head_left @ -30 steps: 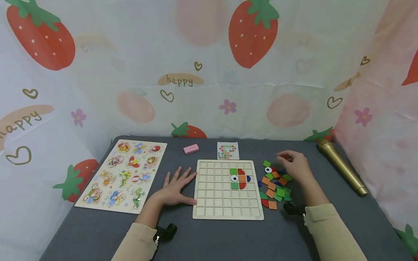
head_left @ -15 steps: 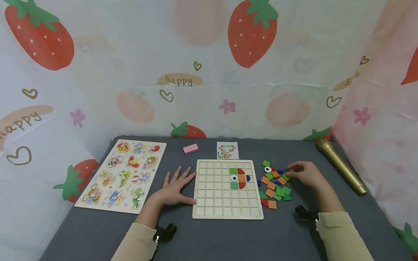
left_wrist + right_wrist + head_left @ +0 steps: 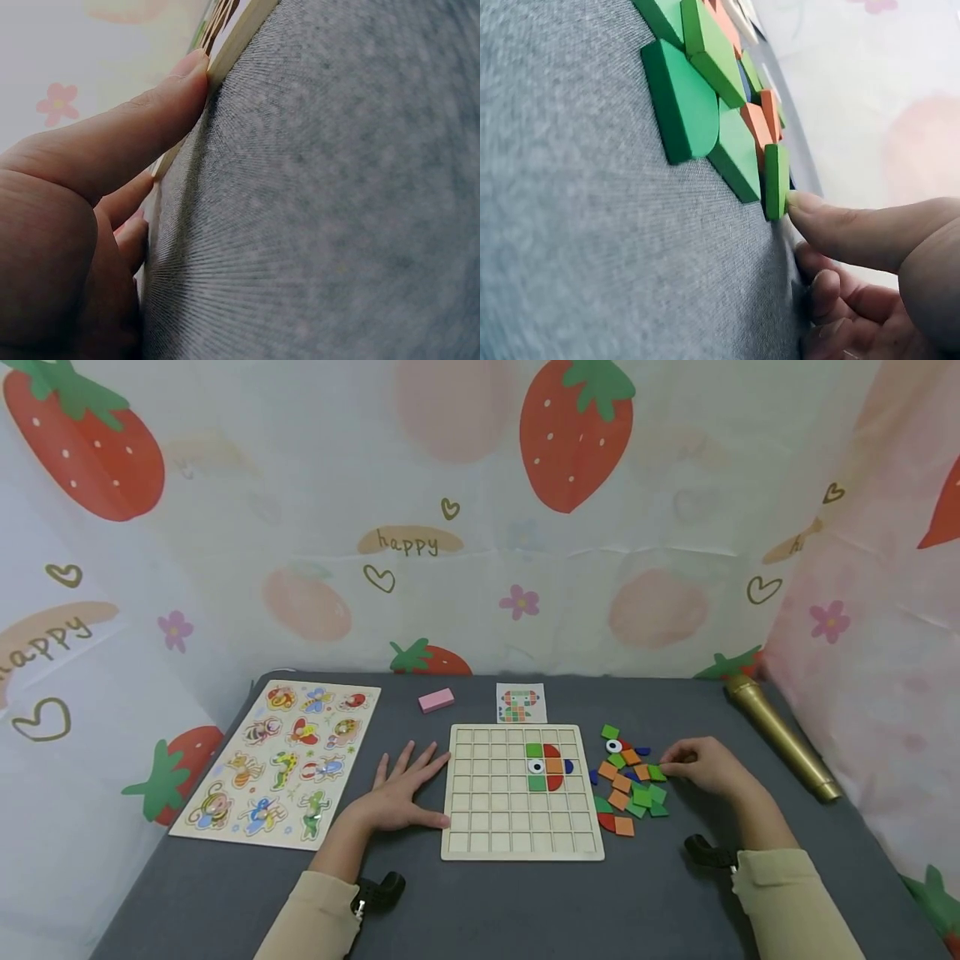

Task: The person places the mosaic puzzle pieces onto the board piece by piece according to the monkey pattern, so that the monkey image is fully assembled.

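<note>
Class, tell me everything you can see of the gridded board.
The gridded board is pale, roughly square and looks like wood, with rounded corners and thin lines dividing it into small cells. It lies flat on the dark grey tabletop. Seven pieces sit toward its far right: two green, two red, one orange, one blue and one eye-patterned. Most cells are bare. The left hand touches its left edge with the thumb.

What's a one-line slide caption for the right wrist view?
Right hand, thumb at the edge of a light green tile, beside more green and orange tiles on grey cloth.
</note>
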